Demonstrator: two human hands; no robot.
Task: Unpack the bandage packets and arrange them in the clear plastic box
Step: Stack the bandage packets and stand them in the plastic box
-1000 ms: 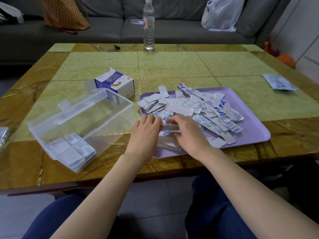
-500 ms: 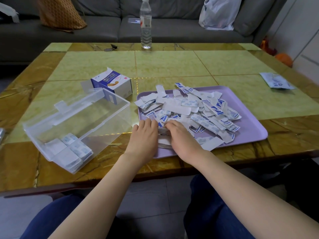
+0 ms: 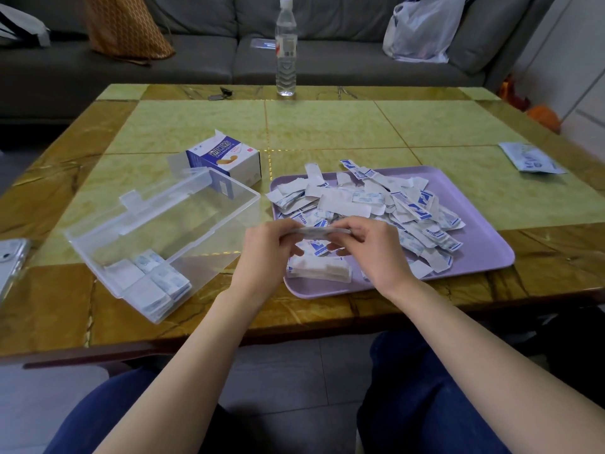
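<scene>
A heap of white and blue bandage packets [image 3: 386, 204] lies on a lilac tray [image 3: 471, 257]. A neat stack of packets [image 3: 319, 268] sits at the tray's near left corner. My left hand [image 3: 266, 247] and my right hand [image 3: 370, 245] are raised just above that corner and together pinch a thin bundle of packets [image 3: 319, 231] by its two ends. To the left stands the clear plastic box [image 3: 157, 231], lid open and tilted, with several packets [image 3: 154, 280] stacked at its near end.
An opened white and blue bandage carton [image 3: 226, 160] stands behind the box. A water bottle [image 3: 286, 47] is at the table's far edge, a flat packet [image 3: 530, 157] at the right, a phone [image 3: 9, 260] at the left edge. A sofa lies beyond.
Both hands rose from pressing on the packets at the tray's near corner and now hold a thin bundle between them above the stack.
</scene>
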